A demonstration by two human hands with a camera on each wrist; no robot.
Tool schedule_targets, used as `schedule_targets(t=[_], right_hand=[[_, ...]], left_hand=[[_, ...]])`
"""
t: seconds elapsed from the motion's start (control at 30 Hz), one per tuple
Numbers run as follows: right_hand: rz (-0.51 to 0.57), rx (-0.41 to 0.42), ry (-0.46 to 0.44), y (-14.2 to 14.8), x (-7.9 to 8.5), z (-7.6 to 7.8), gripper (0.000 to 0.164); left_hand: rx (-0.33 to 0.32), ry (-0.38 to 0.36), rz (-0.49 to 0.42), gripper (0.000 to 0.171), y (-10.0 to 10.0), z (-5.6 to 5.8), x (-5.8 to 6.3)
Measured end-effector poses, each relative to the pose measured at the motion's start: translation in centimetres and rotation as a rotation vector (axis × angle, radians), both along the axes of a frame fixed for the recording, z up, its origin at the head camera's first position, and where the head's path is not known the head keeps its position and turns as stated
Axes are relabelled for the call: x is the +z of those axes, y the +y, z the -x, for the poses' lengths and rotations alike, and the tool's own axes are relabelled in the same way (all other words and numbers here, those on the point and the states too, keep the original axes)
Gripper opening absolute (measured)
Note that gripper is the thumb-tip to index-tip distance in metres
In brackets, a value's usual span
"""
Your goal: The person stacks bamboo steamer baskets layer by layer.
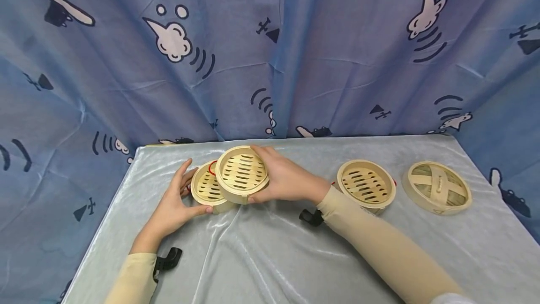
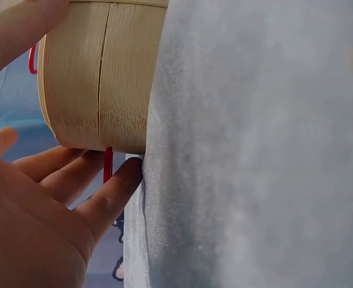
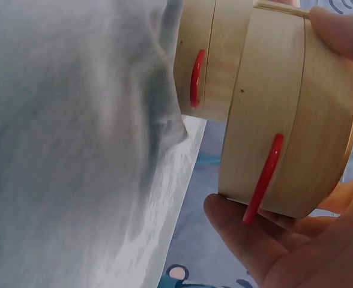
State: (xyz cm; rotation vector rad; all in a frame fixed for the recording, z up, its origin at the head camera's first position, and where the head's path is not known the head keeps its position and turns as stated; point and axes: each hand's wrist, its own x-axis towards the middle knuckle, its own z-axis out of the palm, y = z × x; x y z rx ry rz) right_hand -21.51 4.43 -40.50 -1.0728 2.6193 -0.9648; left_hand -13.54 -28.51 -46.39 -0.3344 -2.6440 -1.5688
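Note:
In the head view, my right hand (image 1: 287, 176) holds a small round bamboo steamer basket (image 1: 242, 172) by its right side, thumb at the front and fingers behind. This basket is tilted and overlaps the right part of a second bamboo steamer basket (image 1: 206, 189) that sits on the table. My left hand (image 1: 175, 203) spans that lower basket from the left, thumb at its front wall and fingers at its far side. In the right wrist view, a red loop handle (image 3: 264, 177) hangs on the held basket, above the table. The lower basket's right part is hidden.
To the right stand a third slatted steamer basket (image 1: 366, 184) and a woven steamer lid (image 1: 437, 187). Grey velvety cloth (image 1: 270, 257) covers the table. A blue patterned curtain (image 1: 236, 83) hangs directly behind its far edge.

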Motion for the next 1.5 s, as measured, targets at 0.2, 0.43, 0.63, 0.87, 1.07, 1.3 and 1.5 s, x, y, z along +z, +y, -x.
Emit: schedule_targets(t=[0.2, 0.43, 0.63, 0.87, 1.07, 1.3, 1.5], right_hand=[[-0.013, 0.021, 0.013, -1.2, 0.2, 0.0, 0.138], [-0.041, 0.016, -0.007, -2.5, 0.2, 0.1, 0.14], [-0.034, 0.001, -0.006, -3.6, 0.1, 0.0, 0.14], [-0.069, -0.002, 0.018, -4.8, 0.1, 0.1, 0.142], [-0.084, -0.006, 0.026, -5.6, 0.2, 0.0, 0.14], [-0.082, -0.007, 0.008, -6.5, 0.4, -0.1, 0.14], [-0.097, -0.009, 0.02, -7.3, 0.6, -0.2, 0.14]], left_hand=[[-0.008, 0.019, -0.007, 0.138, -0.1, 0.0, -0.2], [-0.031, 0.031, -0.044, 0.138, 0.3, 0.1, -0.4], [-0.022, 0.013, -0.026, 0.139, 0.5, 0.2, -0.2], [-0.028, 0.03, -0.026, 0.139, 0.3, 0.3, -0.3], [-0.034, 0.055, -0.008, 0.138, 0.1, 0.3, -0.7], [-0.02, 0.062, 0.02, 0.137, 0.0, 0.0, -0.8], [-0.009, 0.053, 0.035, 0.139, -0.3, -0.1, -0.4]])
